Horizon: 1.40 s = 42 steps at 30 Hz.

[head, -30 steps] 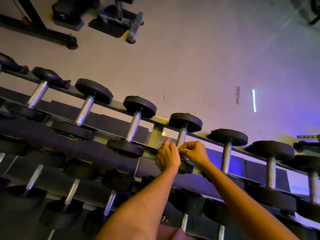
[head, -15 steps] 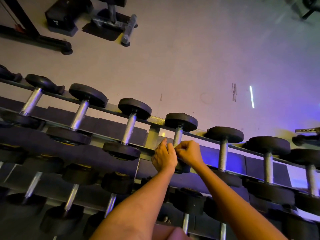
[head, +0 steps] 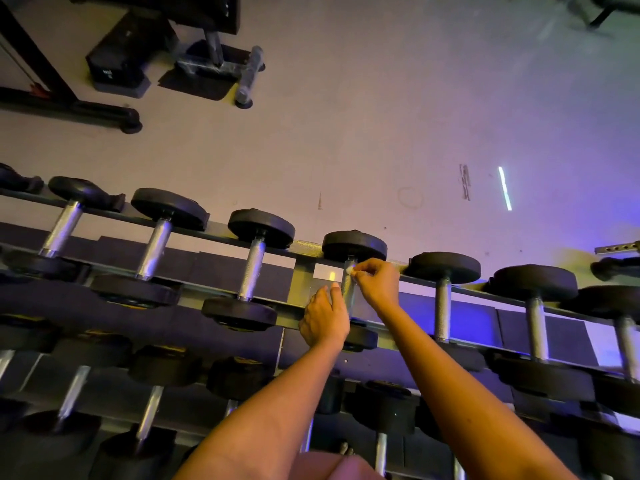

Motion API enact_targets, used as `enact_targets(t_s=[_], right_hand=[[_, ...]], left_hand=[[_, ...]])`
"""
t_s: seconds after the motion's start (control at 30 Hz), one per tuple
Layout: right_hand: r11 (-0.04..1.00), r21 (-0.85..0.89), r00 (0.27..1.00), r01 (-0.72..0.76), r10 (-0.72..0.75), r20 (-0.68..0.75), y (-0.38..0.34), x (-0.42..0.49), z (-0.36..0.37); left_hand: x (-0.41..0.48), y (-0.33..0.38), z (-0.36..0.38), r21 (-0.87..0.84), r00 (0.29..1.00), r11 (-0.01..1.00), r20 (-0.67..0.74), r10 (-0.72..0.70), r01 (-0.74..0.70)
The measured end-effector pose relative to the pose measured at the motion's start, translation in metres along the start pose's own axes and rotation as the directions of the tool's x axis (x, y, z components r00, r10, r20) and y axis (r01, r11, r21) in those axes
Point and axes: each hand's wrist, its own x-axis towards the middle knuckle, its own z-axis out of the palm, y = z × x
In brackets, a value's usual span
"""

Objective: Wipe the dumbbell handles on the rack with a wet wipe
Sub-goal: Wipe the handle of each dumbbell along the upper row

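Observation:
Several black dumbbells with steel handles lie across the top tier of a tilted rack point(head: 304, 247). Both hands are at the middle dumbbell's handle point(head: 347, 289). My right hand point(head: 375, 284) pinches a small pale wet wipe point(head: 350, 270) against the upper end of that handle, just under the far black head point(head: 354, 244). My left hand point(head: 325, 318) sits lower on the handle's left side, fingers curled against it; how firmly it holds the handle is hidden. The near head point(head: 360, 337) shows below my left hand.
Neighbouring dumbbells lie close on both sides, one handle on the left point(head: 251, 270) and one on the right point(head: 442, 310). A lower tier holds more dumbbells point(head: 149, 414). Beyond the rack is grey floor with a black machine base point(head: 117, 69) and a frame foot point(head: 131, 121).
My right hand has slid up the handle with the wipe, from beside my left hand to just under the far head. My left hand stays low on the handle.

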Motion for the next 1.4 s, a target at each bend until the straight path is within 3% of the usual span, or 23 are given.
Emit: enact_targets(t_s=[0.2,0.27,0.37,0.43,0.47,0.63,0.73,0.87,1.0,1.23,1.4], right_hand=[[0.99,-0.128,0.991,-0.062,0.076,0.111,0.021,-0.035,0.0],[0.987,-0.14,0.986,-0.074,0.094,0.14,0.028,-0.047,0.001],[0.99,-0.106,0.983,-0.097,0.112,0.145,0.029,-0.052,-0.002],[0.992,-0.074,0.985,-0.105,0.114,0.13,0.028,-0.053,-0.002],[0.993,-0.058,0.987,-0.106,0.112,0.118,0.028,-0.055,-0.001],[0.993,-0.008,0.992,-0.116,0.116,0.057,0.03,-0.056,0.001],[0.991,-0.013,0.99,-0.132,0.132,0.052,0.028,-0.054,0.003],[0.991,-0.037,0.991,-0.126,0.127,0.045,0.028,-0.055,0.005],[0.992,-0.044,0.992,-0.118,0.12,0.043,0.033,-0.055,0.007],[0.988,0.009,0.983,-0.156,0.154,0.097,0.046,-0.044,-0.004],[0.989,0.048,0.988,-0.139,0.135,0.081,0.049,-0.044,-0.006]], left_hand=[[0.002,0.002,-0.005,-0.01,0.993,0.993,0.006,-0.119,0.119],[0.012,-0.008,-0.002,-0.01,0.969,0.969,-0.009,-0.248,0.248],[0.041,-0.041,0.01,-0.261,0.812,0.773,0.091,-0.576,0.578],[0.043,-0.049,0.004,-0.412,0.699,0.569,0.338,-0.63,0.712],[0.037,-0.045,-0.003,-0.403,0.638,0.495,0.466,-0.613,0.77],[0.04,-0.047,-0.026,-0.197,0.4,0.435,0.801,-0.445,0.878],[0.049,-0.054,-0.021,-0.184,0.36,0.412,0.84,-0.405,0.892],[0.053,-0.05,-0.015,-0.239,0.421,0.445,0.826,-0.374,0.863],[0.052,-0.04,-0.013,-0.276,0.495,0.473,0.752,-0.436,0.837],[0.03,-0.019,0.009,-0.511,0.635,0.388,0.517,-0.574,0.767],[0.019,-0.011,0.015,-0.646,0.707,0.403,0.314,-0.634,0.648]])
